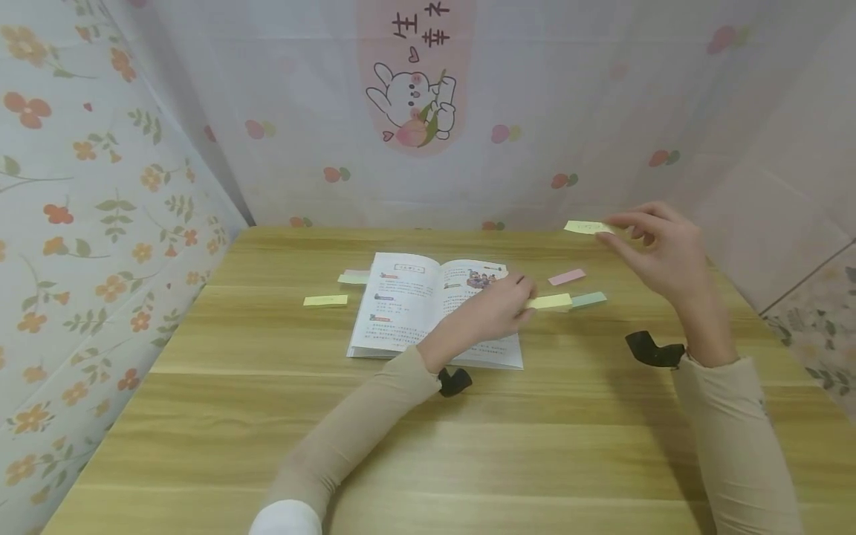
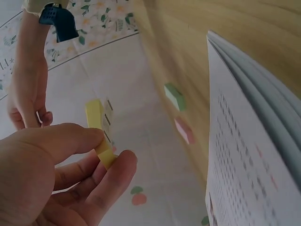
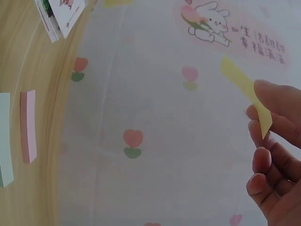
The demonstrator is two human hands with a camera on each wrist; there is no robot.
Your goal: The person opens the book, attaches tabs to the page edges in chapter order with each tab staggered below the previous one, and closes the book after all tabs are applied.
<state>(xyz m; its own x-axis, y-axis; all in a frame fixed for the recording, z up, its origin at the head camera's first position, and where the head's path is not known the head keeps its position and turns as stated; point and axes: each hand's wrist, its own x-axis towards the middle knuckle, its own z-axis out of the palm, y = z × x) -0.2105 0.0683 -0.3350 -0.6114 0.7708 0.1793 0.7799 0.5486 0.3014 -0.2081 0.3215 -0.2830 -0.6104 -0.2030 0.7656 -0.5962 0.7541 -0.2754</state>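
My left hand (image 1: 498, 306) reaches over the right page of an open book (image 1: 394, 316) and pinches a yellow pad of sticky notes (image 1: 552, 302) between thumb and fingers. Up at the right, above the table's back part, my right hand (image 1: 658, 249) holds a single yellow sticky note (image 1: 580, 227) by one end. Faint writing shows on that note. In the right wrist view the yellow strip (image 3: 239, 79) slants up from between thumb and forefinger. Pad and note are well apart.
A green sticky pad (image 1: 591, 299) and a pink sticky pad (image 1: 567, 277) lie on the wooden table (image 1: 428, 453) right of the book. On its left are a yellow note (image 1: 325, 300) and pale strips (image 1: 354, 277) at the page edge. Patterned curtains surround the table.
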